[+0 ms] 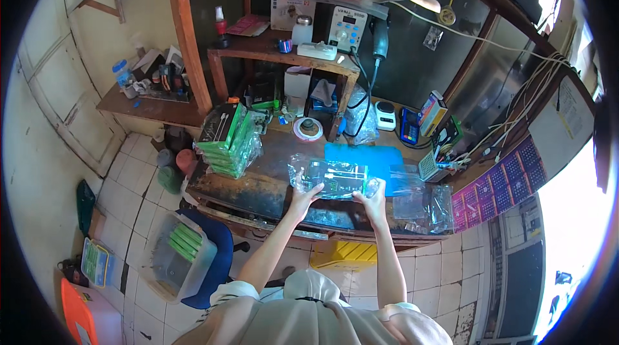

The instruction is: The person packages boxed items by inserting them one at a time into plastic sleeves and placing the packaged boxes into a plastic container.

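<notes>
A flat black-and-green box in a clear plastic sleeve [338,176] lies between my two hands, just over the front of the wooden workbench [271,195]. My left hand [304,200] grips its near left corner, thumb on top. At the right end, my right hand [372,200] holds the loose plastic with the thumb on the near edge. The box's face shows a picture of a white cable. Partly under it is a blue mat [387,156]. Left of my hands stands a stack of similar wrapped boxes [227,144]. Empty clear plastic sleeves [411,200] lie to the right.
A hot-air rework station [346,28] stands on a raised wooden shelf [271,50]. A card terminal [409,126] and a pen basket [433,167] sit at the back right. Left below, a clear plastic bin [179,260] with green boxes rests on a blue chair [220,248].
</notes>
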Action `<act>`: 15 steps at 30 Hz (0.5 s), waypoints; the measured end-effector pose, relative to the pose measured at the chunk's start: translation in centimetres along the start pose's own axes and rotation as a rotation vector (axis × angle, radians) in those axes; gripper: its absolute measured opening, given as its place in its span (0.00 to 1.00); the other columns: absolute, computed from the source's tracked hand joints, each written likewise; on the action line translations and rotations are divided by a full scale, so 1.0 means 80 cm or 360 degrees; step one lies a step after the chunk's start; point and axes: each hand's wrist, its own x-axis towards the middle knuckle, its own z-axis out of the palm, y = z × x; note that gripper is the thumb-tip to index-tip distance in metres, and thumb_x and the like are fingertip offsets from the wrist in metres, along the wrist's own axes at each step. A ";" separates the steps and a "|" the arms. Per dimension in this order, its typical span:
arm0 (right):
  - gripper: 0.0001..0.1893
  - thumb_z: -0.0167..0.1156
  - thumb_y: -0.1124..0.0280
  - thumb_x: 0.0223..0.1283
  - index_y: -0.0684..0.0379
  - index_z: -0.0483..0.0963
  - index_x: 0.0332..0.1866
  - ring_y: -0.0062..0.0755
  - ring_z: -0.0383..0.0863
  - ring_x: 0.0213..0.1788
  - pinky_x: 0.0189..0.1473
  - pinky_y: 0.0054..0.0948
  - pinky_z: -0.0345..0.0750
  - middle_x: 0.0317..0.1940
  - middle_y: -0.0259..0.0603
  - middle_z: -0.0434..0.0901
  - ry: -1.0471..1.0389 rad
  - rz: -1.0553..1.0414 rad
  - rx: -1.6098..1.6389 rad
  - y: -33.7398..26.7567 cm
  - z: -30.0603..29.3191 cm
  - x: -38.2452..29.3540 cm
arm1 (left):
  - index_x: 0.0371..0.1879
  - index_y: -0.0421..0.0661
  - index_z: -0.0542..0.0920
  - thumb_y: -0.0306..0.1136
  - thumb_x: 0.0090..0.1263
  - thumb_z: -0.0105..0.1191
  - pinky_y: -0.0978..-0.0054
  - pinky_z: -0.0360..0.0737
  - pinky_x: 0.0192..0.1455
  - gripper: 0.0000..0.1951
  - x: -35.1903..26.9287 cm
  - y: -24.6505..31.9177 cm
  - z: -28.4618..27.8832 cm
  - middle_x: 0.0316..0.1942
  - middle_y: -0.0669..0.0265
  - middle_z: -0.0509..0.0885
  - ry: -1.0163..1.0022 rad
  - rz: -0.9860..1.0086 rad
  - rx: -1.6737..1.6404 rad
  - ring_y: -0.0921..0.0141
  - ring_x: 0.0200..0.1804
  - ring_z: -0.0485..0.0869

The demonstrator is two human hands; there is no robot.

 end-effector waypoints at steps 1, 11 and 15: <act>0.33 0.68 0.75 0.38 0.62 0.58 0.51 0.30 0.70 0.49 0.46 0.30 0.73 0.46 0.47 0.70 -0.0004 0.0000 0.0001 0.002 -0.003 0.002 | 0.61 0.59 0.52 0.23 0.56 0.58 0.68 0.75 0.43 0.37 0.001 0.001 0.001 0.53 0.64 0.68 0.0004 0.0002 0.0001 0.71 0.47 0.74; 0.27 0.61 0.79 0.48 0.57 0.63 0.56 0.24 0.75 0.43 0.42 0.26 0.78 0.44 0.35 0.73 -0.0115 0.0149 0.0669 -0.011 -0.028 0.011 | 0.49 0.53 0.70 0.33 0.67 0.46 0.76 0.75 0.41 0.12 0.034 0.047 -0.036 0.47 0.64 0.66 0.0456 0.1050 0.1347 0.72 0.43 0.72; 0.25 0.61 0.79 0.48 0.58 0.65 0.54 0.24 0.75 0.43 0.42 0.24 0.77 0.43 0.33 0.73 -0.0093 0.0230 0.0699 -0.014 -0.035 0.009 | 0.31 0.48 0.80 0.28 0.55 0.57 0.72 0.70 0.43 0.06 0.027 0.078 -0.020 0.34 0.66 0.73 0.0098 0.1143 0.1939 0.67 0.37 0.72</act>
